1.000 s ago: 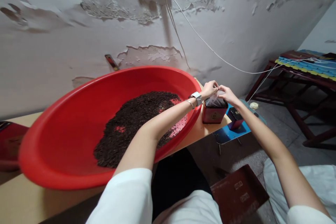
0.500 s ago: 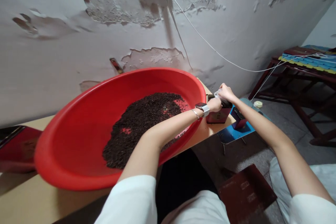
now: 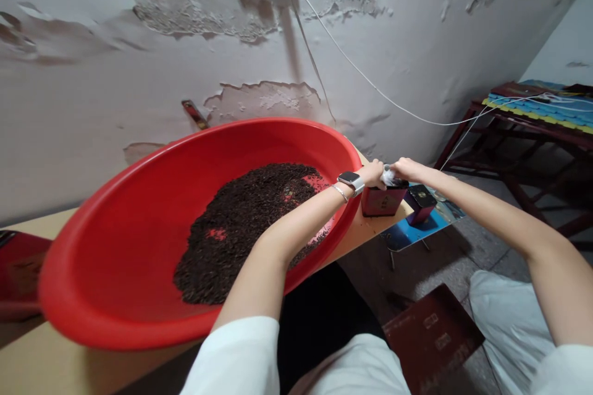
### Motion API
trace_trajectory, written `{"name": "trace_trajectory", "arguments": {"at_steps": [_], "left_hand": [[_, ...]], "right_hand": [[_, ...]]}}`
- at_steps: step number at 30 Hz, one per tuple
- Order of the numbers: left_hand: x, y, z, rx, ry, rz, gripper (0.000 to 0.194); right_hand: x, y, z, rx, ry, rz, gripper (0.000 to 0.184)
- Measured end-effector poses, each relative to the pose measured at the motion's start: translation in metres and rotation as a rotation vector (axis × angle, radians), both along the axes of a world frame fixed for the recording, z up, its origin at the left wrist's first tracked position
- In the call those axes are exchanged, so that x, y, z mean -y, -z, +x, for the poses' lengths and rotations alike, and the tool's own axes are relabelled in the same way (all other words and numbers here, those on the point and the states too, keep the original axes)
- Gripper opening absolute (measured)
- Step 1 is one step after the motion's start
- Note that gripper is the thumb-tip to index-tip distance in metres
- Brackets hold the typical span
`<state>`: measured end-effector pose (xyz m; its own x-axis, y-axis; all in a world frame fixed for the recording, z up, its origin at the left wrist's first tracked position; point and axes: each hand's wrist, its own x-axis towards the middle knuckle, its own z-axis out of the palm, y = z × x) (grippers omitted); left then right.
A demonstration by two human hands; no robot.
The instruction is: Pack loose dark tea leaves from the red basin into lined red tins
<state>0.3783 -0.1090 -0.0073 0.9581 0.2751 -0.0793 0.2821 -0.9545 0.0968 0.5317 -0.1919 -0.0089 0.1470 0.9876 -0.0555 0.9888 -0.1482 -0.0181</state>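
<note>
My left hand (image 3: 372, 173), with a watch on its wrist, is closed on the near side of a clear plastic bag (image 3: 388, 178). Opposite it, my right hand (image 3: 406, 169) pinches the bag's other side. The bag's gathered top sticks up from a small red box (image 3: 384, 201) at the table's right end; its lower part is hidden inside. To the left stands a big red plastic basin (image 3: 125, 247), holding a spread heap of dark, dry loose leaves that look like tea (image 3: 245, 222).
A second dark box (image 3: 420, 202) stands on a low blue table (image 3: 412, 231) to the right. Another red box (image 3: 21, 271) is at the far left of the wooden table (image 3: 28, 358). Below are a dark red stool (image 3: 433, 336) and pale cloth (image 3: 504, 321). White cables (image 3: 370, 83) hang along the wall.
My right hand has lowered and moved right, and my left hand has risen to the bag's top. More of the dark box shows. The view has shifted slightly.
</note>
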Motion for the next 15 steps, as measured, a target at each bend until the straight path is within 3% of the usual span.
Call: {"name": "trace_trajectory", "arguments": {"at_steps": [3, 6, 9, 10, 12, 14, 15], "left_hand": [[0.004, 0.007, 0.0, 0.03, 0.107, 0.019, 0.077], [0.008, 0.013, 0.008, -0.004, 0.196, 0.026, 0.075], [0.011, 0.017, 0.016, -0.068, 0.152, 0.073, 0.069], [0.012, 0.018, 0.017, -0.09, 0.137, 0.085, 0.068], [0.015, 0.021, 0.02, -0.118, 0.121, 0.097, 0.066], [0.019, 0.024, 0.023, -0.114, 0.114, 0.104, 0.064], [0.022, 0.025, 0.025, -0.105, 0.111, 0.108, 0.059]], "right_hand": [[-0.003, 0.002, -0.01, -0.182, 0.163, 0.007, 0.02], [-0.004, -0.001, -0.014, -0.449, 0.339, -0.018, 0.028], [-0.006, -0.008, -0.001, -0.618, 0.359, -0.066, 0.013], [-0.008, -0.009, 0.008, -0.692, 0.338, -0.021, 0.004], [-0.011, -0.006, 0.029, -0.774, 0.315, 0.256, 0.016], [-0.014, 0.006, 0.047, -0.655, 0.312, 0.553, 0.024], [-0.015, 0.017, 0.052, -0.55, 0.292, 0.609, 0.026]]}}
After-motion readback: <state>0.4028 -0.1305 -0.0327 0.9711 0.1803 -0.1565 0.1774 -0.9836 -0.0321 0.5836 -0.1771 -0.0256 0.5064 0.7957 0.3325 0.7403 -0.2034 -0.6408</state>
